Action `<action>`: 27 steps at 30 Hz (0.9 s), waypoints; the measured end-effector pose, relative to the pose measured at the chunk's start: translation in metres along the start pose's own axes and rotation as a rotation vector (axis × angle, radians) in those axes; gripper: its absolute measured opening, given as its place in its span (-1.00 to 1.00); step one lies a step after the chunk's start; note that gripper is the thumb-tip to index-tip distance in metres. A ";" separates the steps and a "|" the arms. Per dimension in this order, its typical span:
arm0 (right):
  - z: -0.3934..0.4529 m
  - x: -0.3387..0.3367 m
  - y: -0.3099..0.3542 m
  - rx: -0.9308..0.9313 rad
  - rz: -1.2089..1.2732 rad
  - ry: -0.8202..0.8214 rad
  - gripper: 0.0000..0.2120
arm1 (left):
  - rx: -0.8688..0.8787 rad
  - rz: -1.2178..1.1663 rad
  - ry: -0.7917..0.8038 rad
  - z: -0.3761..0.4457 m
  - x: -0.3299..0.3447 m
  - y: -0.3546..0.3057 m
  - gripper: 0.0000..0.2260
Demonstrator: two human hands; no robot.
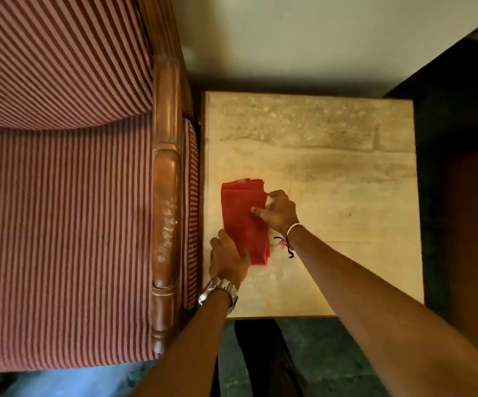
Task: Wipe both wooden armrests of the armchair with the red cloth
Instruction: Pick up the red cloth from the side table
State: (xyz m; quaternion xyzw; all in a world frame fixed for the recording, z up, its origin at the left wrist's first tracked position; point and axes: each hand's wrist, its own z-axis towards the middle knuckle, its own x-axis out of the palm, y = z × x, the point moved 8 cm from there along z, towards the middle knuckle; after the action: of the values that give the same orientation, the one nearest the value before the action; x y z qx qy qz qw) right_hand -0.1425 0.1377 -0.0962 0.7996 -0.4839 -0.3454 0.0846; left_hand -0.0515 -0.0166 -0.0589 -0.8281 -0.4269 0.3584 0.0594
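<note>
My left hand (227, 260) rests on the near end of the folded red cloth (245, 222). My right hand (278, 210) pinches its right edge. The cloth lies flat on a pale side table (332, 167). Just left of the table is the striped armchair (60, 196) with its shiny wooden armrest (165, 202).

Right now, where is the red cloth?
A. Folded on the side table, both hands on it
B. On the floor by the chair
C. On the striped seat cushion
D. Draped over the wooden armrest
A: the red cloth lies folded on the side table, with the left hand and right hand touching it, beside the wooden armrest.
</note>
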 end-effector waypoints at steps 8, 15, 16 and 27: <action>0.032 0.027 -0.032 0.007 0.248 -0.059 -0.92 | -0.044 -0.171 -0.075 0.039 0.025 0.018 -0.59; -0.004 0.007 -0.027 0.018 0.642 0.005 -0.78 | 0.148 -0.164 -0.130 0.006 -0.001 -0.004 -0.53; -0.013 0.000 -0.019 0.001 0.712 0.004 -0.78 | 0.175 -0.168 -0.157 -0.004 -0.010 -0.011 -0.53; -0.144 0.015 0.102 -0.308 0.961 0.201 -0.57 | 0.222 -0.265 -0.539 -0.124 -0.150 0.017 -0.60</action>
State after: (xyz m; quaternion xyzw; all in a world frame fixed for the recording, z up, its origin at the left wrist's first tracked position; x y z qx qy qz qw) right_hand -0.1200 0.0438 0.0527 0.4944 -0.7297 -0.2563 0.3967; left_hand -0.0167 -0.1135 0.1070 -0.6291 -0.4898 0.5982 0.0805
